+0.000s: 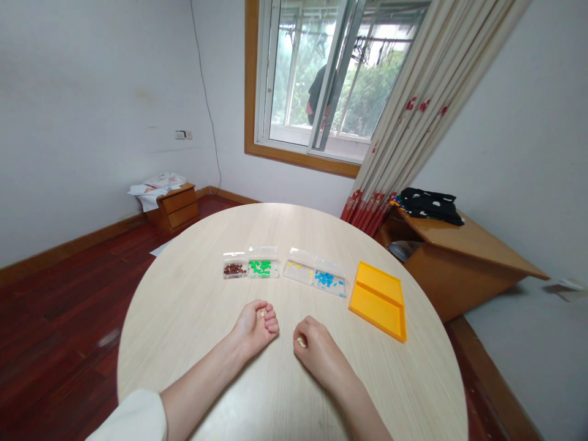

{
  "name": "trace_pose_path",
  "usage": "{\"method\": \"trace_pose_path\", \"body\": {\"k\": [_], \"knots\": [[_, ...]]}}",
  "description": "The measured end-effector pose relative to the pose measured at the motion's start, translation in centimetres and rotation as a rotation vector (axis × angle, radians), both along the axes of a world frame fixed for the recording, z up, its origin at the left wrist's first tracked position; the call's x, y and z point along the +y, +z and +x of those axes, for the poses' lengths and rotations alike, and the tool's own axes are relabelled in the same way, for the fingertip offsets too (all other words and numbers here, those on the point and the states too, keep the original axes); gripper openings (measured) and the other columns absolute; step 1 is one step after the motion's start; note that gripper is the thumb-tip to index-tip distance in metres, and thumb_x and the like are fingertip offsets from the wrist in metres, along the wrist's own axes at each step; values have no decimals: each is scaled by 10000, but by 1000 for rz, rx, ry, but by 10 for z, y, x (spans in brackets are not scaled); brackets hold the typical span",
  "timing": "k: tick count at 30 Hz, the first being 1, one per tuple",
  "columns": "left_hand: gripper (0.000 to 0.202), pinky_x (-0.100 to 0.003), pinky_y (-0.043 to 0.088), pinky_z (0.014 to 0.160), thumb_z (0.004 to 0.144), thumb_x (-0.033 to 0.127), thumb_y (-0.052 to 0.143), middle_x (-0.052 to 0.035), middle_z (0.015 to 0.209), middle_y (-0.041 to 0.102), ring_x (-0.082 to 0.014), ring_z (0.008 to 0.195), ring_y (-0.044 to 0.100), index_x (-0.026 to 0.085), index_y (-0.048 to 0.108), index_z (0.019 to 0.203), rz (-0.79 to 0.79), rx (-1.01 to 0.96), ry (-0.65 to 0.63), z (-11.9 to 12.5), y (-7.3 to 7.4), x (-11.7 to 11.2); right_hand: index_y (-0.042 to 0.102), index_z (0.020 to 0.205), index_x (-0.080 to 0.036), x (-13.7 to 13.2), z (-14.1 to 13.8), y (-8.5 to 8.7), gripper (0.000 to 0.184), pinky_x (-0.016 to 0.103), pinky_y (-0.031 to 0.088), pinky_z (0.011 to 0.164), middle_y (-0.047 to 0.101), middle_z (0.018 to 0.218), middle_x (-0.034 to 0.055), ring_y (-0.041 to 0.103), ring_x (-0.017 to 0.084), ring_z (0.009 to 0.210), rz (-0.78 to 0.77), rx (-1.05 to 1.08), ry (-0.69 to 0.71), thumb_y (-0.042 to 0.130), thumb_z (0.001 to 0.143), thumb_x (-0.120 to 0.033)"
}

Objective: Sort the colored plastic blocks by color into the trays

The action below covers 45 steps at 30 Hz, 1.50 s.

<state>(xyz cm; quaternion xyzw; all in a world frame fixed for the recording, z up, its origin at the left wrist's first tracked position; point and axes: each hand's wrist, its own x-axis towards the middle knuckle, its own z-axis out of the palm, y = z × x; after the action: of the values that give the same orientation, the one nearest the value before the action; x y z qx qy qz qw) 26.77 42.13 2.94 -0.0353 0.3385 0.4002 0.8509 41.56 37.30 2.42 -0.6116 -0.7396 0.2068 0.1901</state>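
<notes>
My left hand [256,331] rests palm up over the round table, fingers curled around a small pale piece [263,314]. To its right, my right hand [318,348] is closed, palm turned inward. Between its thumb and curled fingers shows a pale yellowish piece [301,342], too small to name more exactly. Beyond the hands stand clear plastic boxes with raised lids. They hold brown pieces [234,269], green pieces [261,268], a few yellow pieces [294,265] and blue pieces [326,280].
An orange two-compartment tray [377,300] lies on the right of the round wooden table [184,318]. Behind it, a tilted brown cabinet [468,263] carries black cloth [432,205]. A small drawer unit [179,211] stands at the left wall. Outside the window is a person [316,92].
</notes>
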Motion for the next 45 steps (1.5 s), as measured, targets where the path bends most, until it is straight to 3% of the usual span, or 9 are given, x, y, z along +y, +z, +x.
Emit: {"method": "trace_pose_path", "body": {"k": [8,14,19,23,27,29,32,37,45], "knots": [[179,-175,301,395,778,135,363,16,453,361,-84,381,318,172,368,603,36,56,-11,3,-1,-3,594,621,-148,2,6,8,204,204,382,598,571,671,21,538,125,636,43,47,-15,467,653,8],[214,-319,480,601,829,216,363,-146,638,586,-208,620,590,63,512,828,61,34,-122,5,-4,-7,568,634,-163,3,19,20,128,208,398,542,550,662,8,509,117,576,130,323,-59,480,698,-96],[366,-355,469,728,859,283,346,-218,768,612,-251,752,626,-31,517,932,111,-77,-266,9,-2,-14,592,691,-167,0,12,26,108,231,426,591,582,728,34,539,137,652,185,460,4,505,754,-182],[421,-332,455,761,871,288,302,-200,752,603,-229,730,622,-58,536,915,148,-116,-319,12,3,-18,626,769,-168,-1,7,26,123,247,444,621,607,756,47,556,146,685,197,482,26,509,776,-207],[322,-314,468,651,851,256,334,-150,641,582,-203,627,592,41,547,743,84,-38,-261,12,1,-15,629,777,-161,0,13,25,163,246,440,626,614,738,45,562,148,685,201,465,-39,483,796,-229],[287,-240,420,497,835,225,349,-63,498,496,-134,460,495,122,477,599,32,-21,-205,10,-2,-12,627,738,-156,1,19,24,174,238,425,594,605,693,35,548,141,643,141,424,-68,476,790,-226],[336,-161,213,351,808,203,362,38,386,273,-64,323,260,179,292,480,-15,-75,-138,4,-5,-6,630,727,-158,0,31,19,122,221,400,561,584,652,10,520,126,600,-35,315,-36,508,733,-169],[334,-153,131,347,770,194,380,58,412,189,-52,326,181,187,204,486,-17,-127,-97,0,-3,-2,627,872,-181,-4,46,5,320,211,393,602,554,724,-14,514,128,672,-235,145,70,658,562,-105],[304,-155,137,359,757,184,390,62,436,189,-51,343,182,189,213,510,-26,-110,-87,0,-4,-3,646,820,-150,-4,26,12,237,210,398,636,587,758,18,535,125,681,-188,119,79,575,631,-26]]}}
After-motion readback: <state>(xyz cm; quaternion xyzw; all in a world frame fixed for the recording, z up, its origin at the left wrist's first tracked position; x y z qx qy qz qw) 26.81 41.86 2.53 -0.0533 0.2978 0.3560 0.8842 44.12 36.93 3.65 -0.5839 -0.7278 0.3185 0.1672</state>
